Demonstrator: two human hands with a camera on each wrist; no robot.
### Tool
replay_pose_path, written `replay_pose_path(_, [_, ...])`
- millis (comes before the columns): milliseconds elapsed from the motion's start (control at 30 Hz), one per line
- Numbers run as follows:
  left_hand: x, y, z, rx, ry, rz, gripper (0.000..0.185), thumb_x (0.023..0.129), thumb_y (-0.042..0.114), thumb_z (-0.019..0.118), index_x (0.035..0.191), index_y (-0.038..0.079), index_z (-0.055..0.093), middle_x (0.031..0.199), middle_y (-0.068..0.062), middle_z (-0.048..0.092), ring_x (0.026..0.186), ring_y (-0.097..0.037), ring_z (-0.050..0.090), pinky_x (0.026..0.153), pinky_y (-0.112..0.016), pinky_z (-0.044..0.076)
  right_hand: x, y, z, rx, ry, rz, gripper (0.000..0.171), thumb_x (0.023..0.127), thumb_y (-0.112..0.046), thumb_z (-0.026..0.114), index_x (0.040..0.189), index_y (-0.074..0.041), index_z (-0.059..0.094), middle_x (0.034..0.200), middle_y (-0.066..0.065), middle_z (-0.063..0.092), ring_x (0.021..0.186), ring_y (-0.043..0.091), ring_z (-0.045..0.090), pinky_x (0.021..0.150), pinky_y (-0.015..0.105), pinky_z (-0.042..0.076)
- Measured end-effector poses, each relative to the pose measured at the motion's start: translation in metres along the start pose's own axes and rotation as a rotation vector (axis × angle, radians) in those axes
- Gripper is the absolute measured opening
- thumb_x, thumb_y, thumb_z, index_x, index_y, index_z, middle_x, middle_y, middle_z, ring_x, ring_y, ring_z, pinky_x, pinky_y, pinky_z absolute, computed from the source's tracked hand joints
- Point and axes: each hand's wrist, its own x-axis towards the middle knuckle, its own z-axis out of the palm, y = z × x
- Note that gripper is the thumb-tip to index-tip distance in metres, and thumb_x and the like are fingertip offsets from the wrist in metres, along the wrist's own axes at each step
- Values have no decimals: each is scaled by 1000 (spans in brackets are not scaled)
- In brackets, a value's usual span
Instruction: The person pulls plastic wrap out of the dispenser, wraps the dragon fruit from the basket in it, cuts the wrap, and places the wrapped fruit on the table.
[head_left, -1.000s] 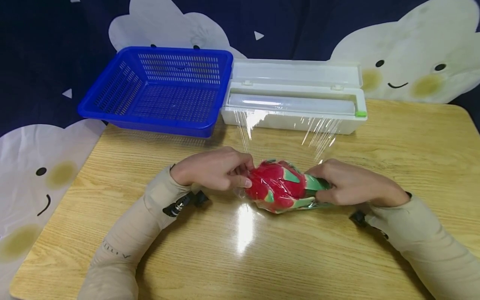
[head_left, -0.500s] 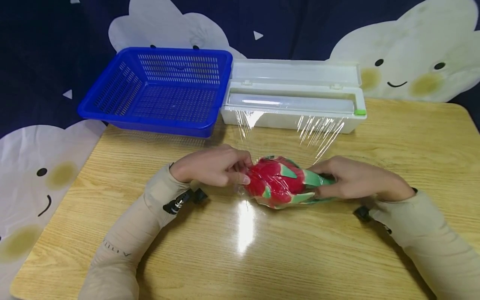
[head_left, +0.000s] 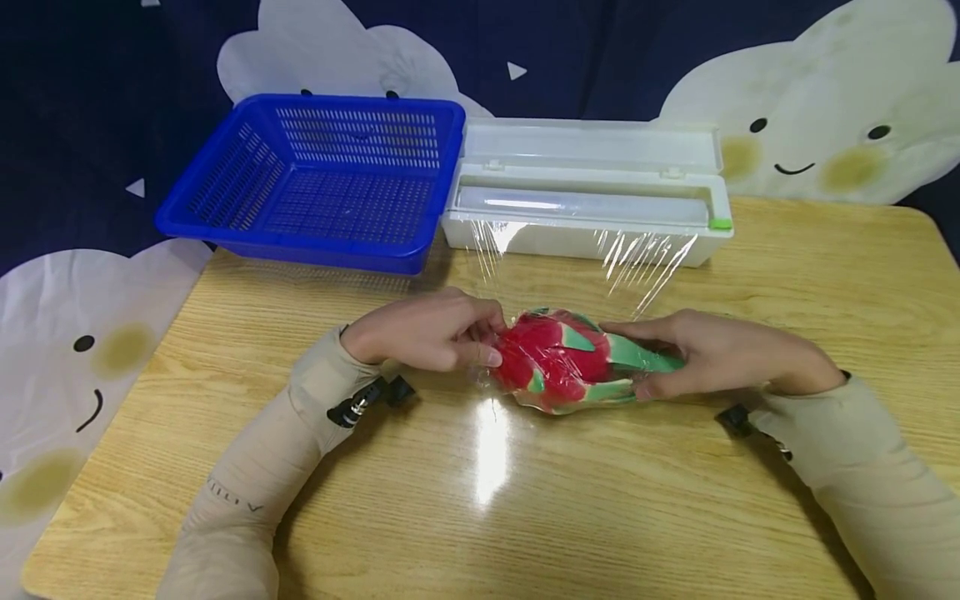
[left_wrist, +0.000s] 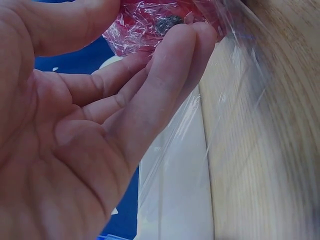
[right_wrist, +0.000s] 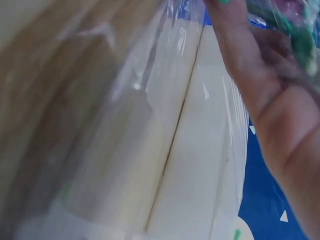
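A red dragon fruit (head_left: 555, 358) with green leaf tips lies on its side in clear cling film, in the middle of the table. At its left end my left hand (head_left: 431, 333) holds the fruit through the film, thumb in front and fingers behind. The left wrist view shows those fingertips against the dark end of the fruit (left_wrist: 170, 22). My right hand (head_left: 720, 354) holds the green leafy end on the right, fingers on the far side and thumb on the near side. From the fruit, film (head_left: 555, 275) stretches back to a white dispenser box (head_left: 585, 237).
The dispenser box's lid (head_left: 592, 146) stands raised, with a film roll (head_left: 585, 207) inside and a green piece (head_left: 721, 224) at its right end. A blue plastic basket (head_left: 322, 242) stands left of it. The wooden table (head_left: 600, 508) meets a dark cloud-patterned cloth (head_left: 570, 50) behind.
My right hand has shifted right along the leafy end, and its fingers have spread wider. The fruit has moved slightly away from me. My left hand has hardly moved.
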Motion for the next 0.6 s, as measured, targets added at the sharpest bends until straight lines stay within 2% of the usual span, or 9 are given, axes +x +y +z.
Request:
replay_pose_path(133, [0, 0, 0, -1, 3, 0, 26, 101, 28, 65, 116, 8, 68, 93, 2, 73, 81, -8, 66, 77, -25, 57, -2, 2, -2, -9, 6, -28, 79, 89, -43, 80, 157, -24, 43, 124, -9, 69, 99, 6, 62, 86, 22, 55])
replay_pose_path(233, [1, -1, 0, -2, 2, 2, 27, 101, 28, 65, 117, 7, 68, 93, 2, 73, 81, -8, 66, 76, -24, 57, -5, 2, -4, -20, 22, -10, 80, 87, -45, 81, 156, -27, 46, 129, -7, 68, 101, 6, 62, 87, 22, 56])
replay_pose_path(400, [1, -2, 1, -11, -3, 3, 27, 101, 28, 65, 118, 6, 67, 93, 2, 73, 81, -8, 66, 76, -24, 57, -10, 0, -9, -61, 71, 7, 83, 83, -49, 85, 153, -21, 51, 130, -6, 70, 106, 7, 66, 87, 24, 58])
replay_pose_path(500, [1, -2, 1, -11, -2, 5, 27, 101, 28, 65, 117, 6, 67, 93, 1, 73, 81, -8, 66, 77, -24, 57, -14, -5, -11, -151, 138, -17, 82, 82, -49, 85, 150, -16, 54, 127, -4, 73, 104, 8, 71, 81, 25, 59])
replay_pose_path(600, [1, -2, 0, -9, -1, 4, 27, 101, 28, 65, 117, 6, 67, 93, 1, 74, 81, -8, 67, 77, -24, 57, -18, -12, -13, -292, 256, -67, 70, 80, -41, 88, 140, -15, 64, 125, -4, 74, 97, 10, 72, 74, 27, 58])
